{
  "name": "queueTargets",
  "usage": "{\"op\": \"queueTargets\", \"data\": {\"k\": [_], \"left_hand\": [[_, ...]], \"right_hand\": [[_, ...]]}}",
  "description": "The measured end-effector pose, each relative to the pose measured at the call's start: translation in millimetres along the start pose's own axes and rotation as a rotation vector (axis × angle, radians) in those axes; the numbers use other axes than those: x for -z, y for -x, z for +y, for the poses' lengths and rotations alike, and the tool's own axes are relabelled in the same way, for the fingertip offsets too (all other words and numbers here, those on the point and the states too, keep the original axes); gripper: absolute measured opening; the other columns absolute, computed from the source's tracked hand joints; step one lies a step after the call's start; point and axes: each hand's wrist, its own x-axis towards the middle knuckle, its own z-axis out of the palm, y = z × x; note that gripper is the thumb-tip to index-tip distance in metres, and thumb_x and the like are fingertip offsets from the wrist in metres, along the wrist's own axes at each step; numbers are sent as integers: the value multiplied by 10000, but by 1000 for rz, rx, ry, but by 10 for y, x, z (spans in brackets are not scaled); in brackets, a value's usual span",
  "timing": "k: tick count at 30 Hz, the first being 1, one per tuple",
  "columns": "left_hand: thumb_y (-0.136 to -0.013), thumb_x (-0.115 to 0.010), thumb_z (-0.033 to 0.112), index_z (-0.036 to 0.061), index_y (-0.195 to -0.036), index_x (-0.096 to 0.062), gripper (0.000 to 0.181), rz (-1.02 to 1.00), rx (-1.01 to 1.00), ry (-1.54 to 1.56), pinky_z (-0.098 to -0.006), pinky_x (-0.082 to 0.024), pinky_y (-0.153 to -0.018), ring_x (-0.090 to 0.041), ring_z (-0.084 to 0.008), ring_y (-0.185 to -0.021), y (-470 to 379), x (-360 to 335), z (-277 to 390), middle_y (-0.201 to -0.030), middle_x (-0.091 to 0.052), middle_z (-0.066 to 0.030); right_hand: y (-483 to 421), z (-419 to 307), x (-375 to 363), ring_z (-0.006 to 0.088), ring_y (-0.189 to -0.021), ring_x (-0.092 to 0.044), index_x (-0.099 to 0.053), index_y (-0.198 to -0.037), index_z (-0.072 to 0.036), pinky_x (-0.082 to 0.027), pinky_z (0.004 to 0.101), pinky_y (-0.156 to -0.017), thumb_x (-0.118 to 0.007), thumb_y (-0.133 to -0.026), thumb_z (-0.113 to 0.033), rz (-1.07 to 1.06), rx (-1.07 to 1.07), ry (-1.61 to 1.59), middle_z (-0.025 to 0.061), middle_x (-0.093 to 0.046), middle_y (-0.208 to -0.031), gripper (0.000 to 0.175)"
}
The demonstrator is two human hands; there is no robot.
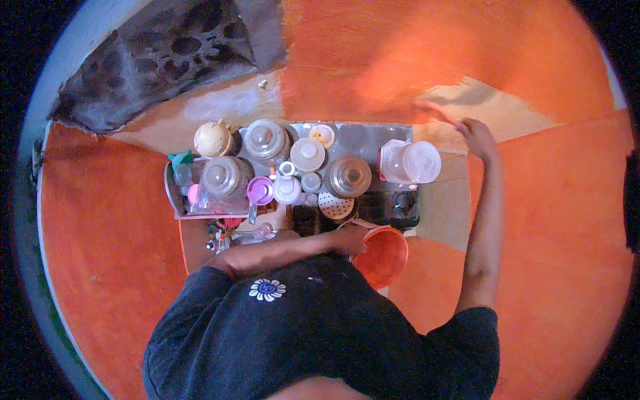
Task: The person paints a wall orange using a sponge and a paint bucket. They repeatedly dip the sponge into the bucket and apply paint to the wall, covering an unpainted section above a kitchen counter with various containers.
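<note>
My right hand (477, 137) is raised by the wall at the right, its fingers closed on the handle of a paintbrush (437, 111) whose far end lies against an unpainted beige patch beside orange paint (390, 80). Held close to my body, my left hand (352, 240) grips the rim or handle of an orange plastic bucket (382, 257); which of these cannot be told. The bucket's inside is orange, and its contents are unclear.
A shelf (350, 135) before me holds several lidded jars (265, 140), a purple cup (260, 190) and a clear container (421, 162) at its right end. A pink-edged tray (210, 217) stands at the left. Dark patterned cloth or netting (165, 60) is at upper left.
</note>
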Motion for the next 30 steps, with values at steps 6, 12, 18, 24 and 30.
{"op": "queueTargets", "data": {"k": [6,12,18,24,30], "left_hand": [[-711,-570,129,71,-1108,-610,403,-130,193,-2,-430,-486,-797,-619,-349,-912,1,127,215,-994,-642,-209],[-718,-608,151,62,-1053,-628,347,-94,10,-56,-428,-480,-815,-616,-343,-929,-23,-55,-106,-987,-641,-213],[-737,-634,406,30,-1251,-506,650,-173,67,-36,-428,-370,-1006,-485,-333,-1172,-47,-163,-511,-1238,-547,-175],[-739,-631,343,19,-1228,-517,598,-111,-170,25,-431,-370,-983,-490,-339,-1145,-114,-259,-663,-1228,-535,-188],[-718,-654,143,38,-1132,-585,432,-99,75,-53,-431,-475,-849,-605,-341,-981,36,-43,-167,-1060,-626,-218]], "right_hand": [[381,-197,134,168,-642,-492,-642,-867,8,-422,330,-614,-528,-911,-362,-23,112,-325,86,-569,-682,389],[-48,-615,-21,161,-620,-488,-646,-882,18,-417,329,-591,-527,-911,-380,164,125,-321,63,-561,-640,416],[617,342,113,130,-610,-476,-653,-859,10,-392,298,-555,-537,-906,-401,176,-243,-498,27,-516,-631,429],[240,-677,447,127,-619,-484,-655,-863,11,-405,303,-564,-531,-914,-387,203,88,-325,22,-540,-657,420],[489,457,529,125,-618,-485,-657,-871,8,-411,295,-576,-524,-921,-361,302,-256,-436,20,-552,-666,395]]}}
